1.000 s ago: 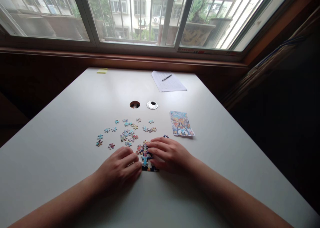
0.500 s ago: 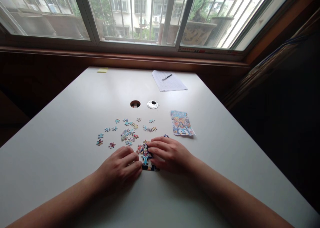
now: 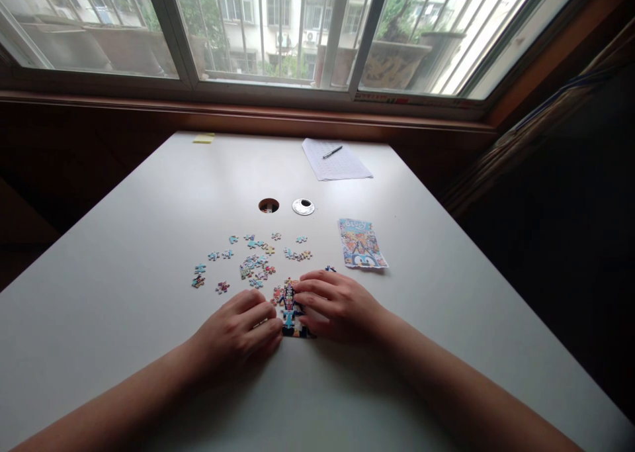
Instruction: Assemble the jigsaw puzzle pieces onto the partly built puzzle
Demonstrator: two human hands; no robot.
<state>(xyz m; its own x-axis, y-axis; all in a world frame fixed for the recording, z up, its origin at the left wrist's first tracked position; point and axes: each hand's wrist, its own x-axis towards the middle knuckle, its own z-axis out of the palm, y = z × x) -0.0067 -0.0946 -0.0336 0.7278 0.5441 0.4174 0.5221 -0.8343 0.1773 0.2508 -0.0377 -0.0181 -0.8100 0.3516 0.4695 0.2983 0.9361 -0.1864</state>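
Note:
A partly joined jigsaw puzzle [image 3: 289, 310], dark at its near edge with light blue and orange parts, lies flat on the white table between my hands. My left hand [image 3: 244, 326] is closed at its left edge, fingers curled and tips hidden, so what they pinch cannot be seen. From the right, my right hand [image 3: 337, 303] lies over the puzzle with its fingers stretched out and a little apart, covering that side. Just beyond the right fingers a dark puzzle piece [image 3: 330, 268] shows. Loose puzzle pieces [image 3: 254, 265] lie scattered past the left hand, several of them clustered.
A colourful picture sheet [image 3: 362, 243] lies to the right beyond my right hand. Farther back are a round hole [image 3: 268, 206] in the table [image 3: 124, 253] and a silver ring cover [image 3: 303, 206]. Papers [image 3: 342, 164] with a pen [image 3: 332, 152] and yellow notes [image 3: 204, 138] lie near the window.

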